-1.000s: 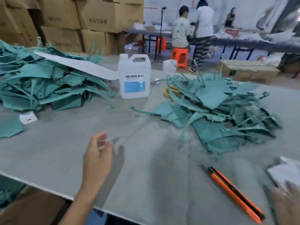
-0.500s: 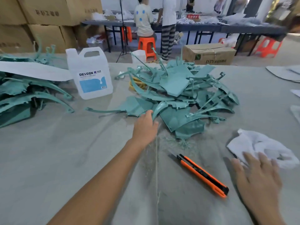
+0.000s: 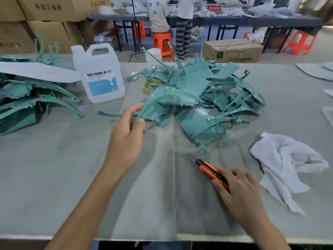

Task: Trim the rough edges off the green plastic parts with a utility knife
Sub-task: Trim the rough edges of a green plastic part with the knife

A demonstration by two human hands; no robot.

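Pinches part (image 3: 162, 103) at pile's (image 3: 225, 94) near edge with left hand (image 3: 126, 136), likely to pull it free for trimming. Covers knife's (image 3: 208, 167) tail on table (image 3: 54, 177) with right hand (image 3: 237, 190); blurred, cannot tell if gripped.

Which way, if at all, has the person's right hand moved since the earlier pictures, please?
Yes. The right hand has shifted left, away from the crumpled white cloth, onto the near end of the orange utility knife.
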